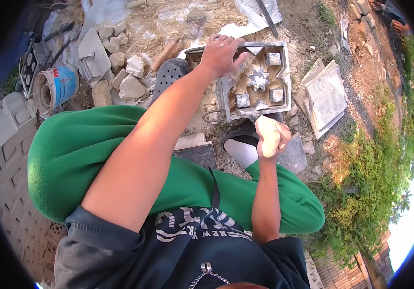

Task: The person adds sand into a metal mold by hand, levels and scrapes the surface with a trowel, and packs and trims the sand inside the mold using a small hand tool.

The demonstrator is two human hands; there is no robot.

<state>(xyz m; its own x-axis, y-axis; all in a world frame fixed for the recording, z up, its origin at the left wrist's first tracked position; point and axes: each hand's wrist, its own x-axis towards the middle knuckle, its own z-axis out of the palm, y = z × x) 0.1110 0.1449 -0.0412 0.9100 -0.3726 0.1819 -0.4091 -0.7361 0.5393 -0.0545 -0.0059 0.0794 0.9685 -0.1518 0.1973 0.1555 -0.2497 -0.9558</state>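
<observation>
My left hand [221, 54] reaches across the far rim of a rectangular metal mould [288, 77]. Its fingers bend over that rim, and its thumb points along the inner side. Inside the mould are sandy material, a star-shaped block [258, 78] in the middle and several small square blocks [273, 59] around it. My right hand [272, 137] is closed in a fist at the near side, around the hidden handle of what looks like a trowel [248, 112]. The flat grey blade lies against the mould's near rim.
Stacked flat slabs [326, 98] lie right of the mould. Broken stones [132, 86], a blue paint bucket [65, 84] and pale patterned blocks [12, 118] are at left. My dark clog [170, 74] is beside the mould. Another person's hand [400, 27] shows at top right.
</observation>
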